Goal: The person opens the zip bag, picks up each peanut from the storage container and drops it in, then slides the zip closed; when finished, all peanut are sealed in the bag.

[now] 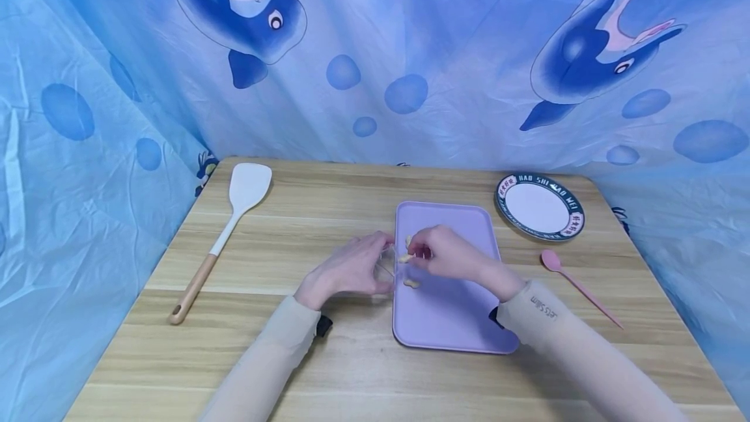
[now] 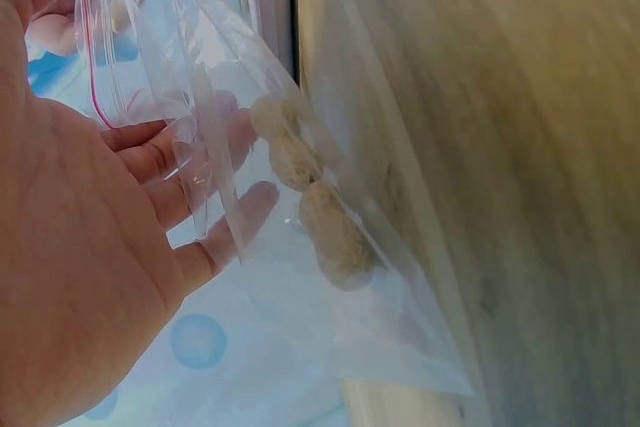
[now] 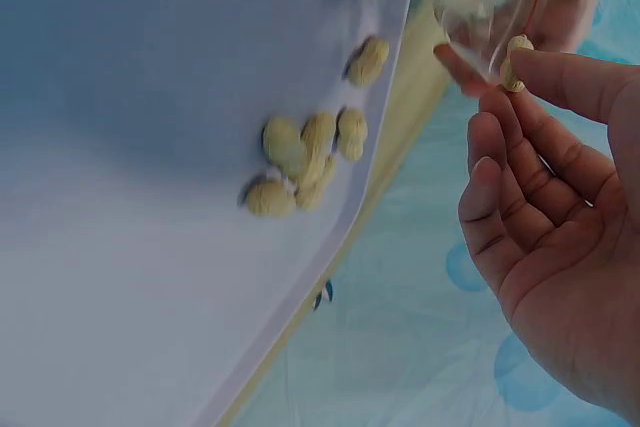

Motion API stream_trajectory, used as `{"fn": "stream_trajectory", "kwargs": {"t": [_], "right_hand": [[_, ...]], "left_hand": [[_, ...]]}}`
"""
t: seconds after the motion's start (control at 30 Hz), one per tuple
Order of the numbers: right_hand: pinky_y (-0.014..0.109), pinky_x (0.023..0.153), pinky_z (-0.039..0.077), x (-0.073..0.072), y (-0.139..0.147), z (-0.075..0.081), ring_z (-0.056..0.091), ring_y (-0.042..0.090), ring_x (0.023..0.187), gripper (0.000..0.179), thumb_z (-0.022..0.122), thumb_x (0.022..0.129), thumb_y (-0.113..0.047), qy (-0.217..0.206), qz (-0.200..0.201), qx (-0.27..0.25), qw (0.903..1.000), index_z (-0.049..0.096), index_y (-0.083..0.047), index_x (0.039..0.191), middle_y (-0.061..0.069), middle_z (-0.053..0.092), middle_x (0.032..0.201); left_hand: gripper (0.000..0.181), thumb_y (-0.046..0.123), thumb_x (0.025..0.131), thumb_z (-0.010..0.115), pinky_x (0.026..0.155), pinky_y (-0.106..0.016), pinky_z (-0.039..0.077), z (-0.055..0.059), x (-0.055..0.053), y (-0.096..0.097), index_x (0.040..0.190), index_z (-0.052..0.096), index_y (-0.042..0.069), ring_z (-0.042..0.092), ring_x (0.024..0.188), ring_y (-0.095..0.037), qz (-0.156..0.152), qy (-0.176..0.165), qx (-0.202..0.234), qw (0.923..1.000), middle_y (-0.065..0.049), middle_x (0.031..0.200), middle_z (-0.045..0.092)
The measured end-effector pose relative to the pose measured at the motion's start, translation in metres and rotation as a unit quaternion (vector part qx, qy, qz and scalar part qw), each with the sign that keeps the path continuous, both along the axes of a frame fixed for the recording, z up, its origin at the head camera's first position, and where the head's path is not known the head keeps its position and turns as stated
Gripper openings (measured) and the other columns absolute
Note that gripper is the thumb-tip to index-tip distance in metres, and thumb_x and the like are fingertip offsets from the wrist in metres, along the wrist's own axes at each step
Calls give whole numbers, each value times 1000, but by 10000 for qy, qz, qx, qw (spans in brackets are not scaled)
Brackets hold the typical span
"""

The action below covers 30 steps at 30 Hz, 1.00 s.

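My left hand holds a clear zip bag beside the left edge of the purple tray. The bag's mouth gapes between the thumb and fingers, and a red line runs along its seal. Peanuts in their shells lie inside the bag. Over the tray's left rim, my right hand pinches one peanut between thumb and forefinger, right at the bag's mouth. Several loose peanuts lie on the tray; in the head view the right hand hides part of them.
To the left lies a white spatula with a wooden handle. A plate with a dark patterned rim sits behind the tray on the right, and a pink spoon lies in front of it. A blue dolphin curtain hangs behind the wooden table.
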State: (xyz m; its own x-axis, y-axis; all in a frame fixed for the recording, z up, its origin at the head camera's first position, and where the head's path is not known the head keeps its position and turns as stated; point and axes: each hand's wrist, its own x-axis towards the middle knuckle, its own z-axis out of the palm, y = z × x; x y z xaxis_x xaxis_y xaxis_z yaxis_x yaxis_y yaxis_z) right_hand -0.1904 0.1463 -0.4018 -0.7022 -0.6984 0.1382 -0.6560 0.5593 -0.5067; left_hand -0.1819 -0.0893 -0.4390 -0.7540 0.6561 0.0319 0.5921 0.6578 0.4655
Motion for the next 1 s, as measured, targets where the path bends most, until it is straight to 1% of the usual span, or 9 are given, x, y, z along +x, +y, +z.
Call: {"fn": "stream_trajectory", "kwargs": {"t": [0.17, 0.33, 0.53, 0.63, 0.83, 1.0], "right_hand": [[22, 58, 50, 3, -7, -4, 54, 3, 63, 8, 75, 82, -1, -233, 37, -12, 9997, 74, -7, 87, -9, 62, 72], [22, 58, 52, 5, -12, -7, 56, 2, 63, 6, 76, 84, -4, -397, 8, 44, 9992, 74, -9, 88, -10, 64, 73], [22, 58, 50, 6, -17, -9, 54, 2, 62, 2, 75, 86, -7, -317, 30, 123, 9994, 75, -7, 88, -11, 63, 72], [22, 58, 49, 7, -19, -8, 53, 2, 62, 4, 75, 87, -9, -301, 82, 105, 9995, 75, -5, 88, -10, 62, 71], [23, 57, 48, 9, -20, -7, 53, 3, 61, 4, 73, 88, -7, -297, 141, 51, 9994, 75, -5, 89, -10, 62, 71], [22, 59, 51, 8, -16, -7, 56, 2, 63, 5, 74, 88, -6, -382, 27, 64, 9992, 76, -5, 92, -9, 65, 76]], "left_hand": [[88, 48, 76, 82, 106, -42, 40, 1, 0, 0, 144, 44, 7, 53, 122, -18, -22, -47, 11, 10000, -2, 135, 56], [88, 48, 75, 82, 107, -42, 40, -1, 0, 0, 144, 44, 8, 53, 122, -18, -34, -49, 11, 10000, -2, 136, 55], [87, 46, 75, 83, 106, -43, 40, 0, 0, -1, 144, 45, 9, 53, 123, -18, -22, -24, 14, 10000, -2, 137, 55], [86, 46, 75, 83, 107, -44, 40, 1, 1, -1, 144, 45, 9, 52, 124, -18, -15, -34, 9, 10000, -1, 137, 55], [85, 44, 75, 82, 107, -44, 39, 2, 1, -1, 143, 46, 8, 53, 123, -18, -26, -22, 71, 10000, -2, 137, 55], [85, 44, 76, 82, 107, -44, 40, 2, 2, -1, 143, 45, 8, 53, 123, -19, -36, 14, 89, 10000, -3, 136, 56]]}}
